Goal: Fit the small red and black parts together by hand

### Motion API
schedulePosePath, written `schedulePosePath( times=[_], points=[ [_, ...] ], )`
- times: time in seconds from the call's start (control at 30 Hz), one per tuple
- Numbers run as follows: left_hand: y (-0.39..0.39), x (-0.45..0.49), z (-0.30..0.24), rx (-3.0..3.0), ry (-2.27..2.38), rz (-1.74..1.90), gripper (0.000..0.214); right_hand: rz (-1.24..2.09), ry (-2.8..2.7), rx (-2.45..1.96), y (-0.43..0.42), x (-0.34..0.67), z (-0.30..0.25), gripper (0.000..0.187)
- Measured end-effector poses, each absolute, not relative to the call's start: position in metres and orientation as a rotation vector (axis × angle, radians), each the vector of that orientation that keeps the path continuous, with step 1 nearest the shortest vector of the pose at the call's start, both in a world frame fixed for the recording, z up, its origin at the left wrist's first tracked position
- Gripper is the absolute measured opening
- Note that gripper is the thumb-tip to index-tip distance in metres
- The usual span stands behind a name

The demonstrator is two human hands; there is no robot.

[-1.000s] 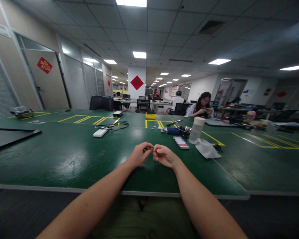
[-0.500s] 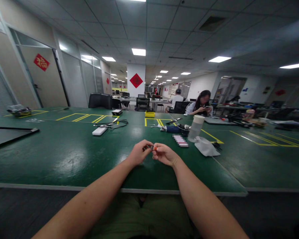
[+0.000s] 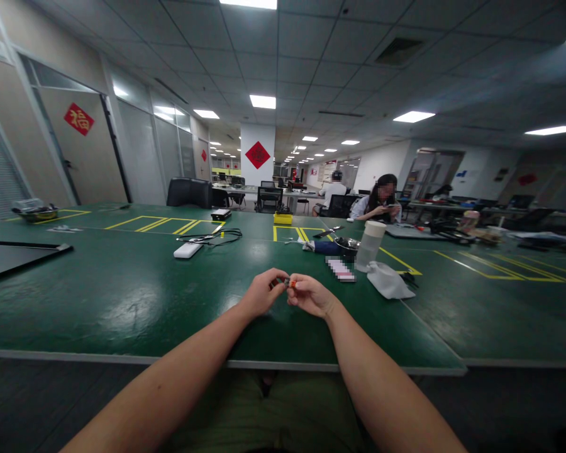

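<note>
- From my remote seat I see the left hand (image 3: 265,292) with its fingertips pinched on a small grey piece (image 3: 287,282); the right hand (image 3: 312,296) grips an orange piece (image 3: 293,285) between thumb and fingers; neither hand is free.
- Both pieces sit where the fingertips meet, raised over the near part of the table (image 3: 99,283); I cannot tell whether they are joined or merely touching.
- I judge a slip the likeliest fault; the pieces are tiny, the fingers cover most of them, and uneven pressure from one side could squirt either one loose.
- Twisting or pulling off line could bend or jam them; I could easily miss that, since so little of either shows.
- A dropped piece might skid on the glossy top; the front edge is near, with the lap and floor below, so a bounce toward me could lose it.
- Further out to the right lie a phone (image 3: 340,269) and a white bag (image 3: 389,280), with an upright bottle (image 3: 370,245) just behind; a sudden rightward swing of the arm might topple the bottle.
- On the far left side, a black cable (image 3: 236,235) loops beside a white block (image 3: 187,250); a careless reach there could snag it.
</note>
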State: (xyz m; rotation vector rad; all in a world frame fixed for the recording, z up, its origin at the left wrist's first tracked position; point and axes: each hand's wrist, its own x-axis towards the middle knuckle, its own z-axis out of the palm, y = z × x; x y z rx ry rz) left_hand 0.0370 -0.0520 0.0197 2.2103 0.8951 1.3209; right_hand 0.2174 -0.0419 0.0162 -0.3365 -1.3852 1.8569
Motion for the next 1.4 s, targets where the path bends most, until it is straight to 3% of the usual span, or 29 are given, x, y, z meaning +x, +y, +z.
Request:
schedulePosePath(
  times=[1.4],
  points=[
    [-0.065, 0.033, 0.031, 2.314, 0.886, 1.307, 0.019, 1.935, -1.364, -0.314, -0.046, 0.219, 0.020, 0.012]
  ],
)
